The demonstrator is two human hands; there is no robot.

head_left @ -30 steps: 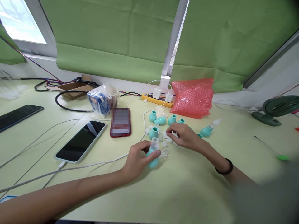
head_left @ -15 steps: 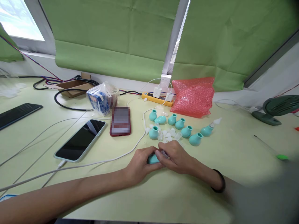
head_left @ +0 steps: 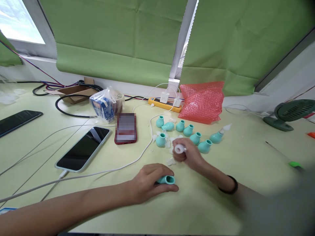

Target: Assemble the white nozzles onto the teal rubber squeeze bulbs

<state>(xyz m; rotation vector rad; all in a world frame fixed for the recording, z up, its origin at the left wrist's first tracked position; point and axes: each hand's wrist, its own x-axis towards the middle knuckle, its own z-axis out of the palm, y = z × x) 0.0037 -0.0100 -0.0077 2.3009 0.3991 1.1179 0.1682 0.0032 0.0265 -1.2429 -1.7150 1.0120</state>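
Note:
My left hand (head_left: 147,183) rests on the table, wrapped round a teal rubber squeeze bulb (head_left: 164,179) that lies on its side, its open neck toward the right. My right hand (head_left: 190,152) is closed on a translucent plastic nozzle piece (head_left: 180,148), its round end facing me, above the loose parts. Several teal bulbs stand beyond it, such as one bulb (head_left: 205,146) near my right wrist. One bulb lies on its side at the back, and another bulb (head_left: 216,137) has a clear tip attached. Small clear plastic parts (head_left: 171,161) lie partly hidden by my right hand.
Left of my hands are a phone (head_left: 83,149) on a charging cable (head_left: 115,169) and a dark red phone (head_left: 125,128). Behind stand a bagged blue box (head_left: 104,107), a yellow power strip (head_left: 159,104) and red bubble wrap (head_left: 201,103). A green fan (head_left: 290,113) is at right.
My hands have come apart. The right has lifted away up and forward with the clear nozzle piece, leaving the bulb's neck open. My left hand has shifted slightly nearer with the bulb.

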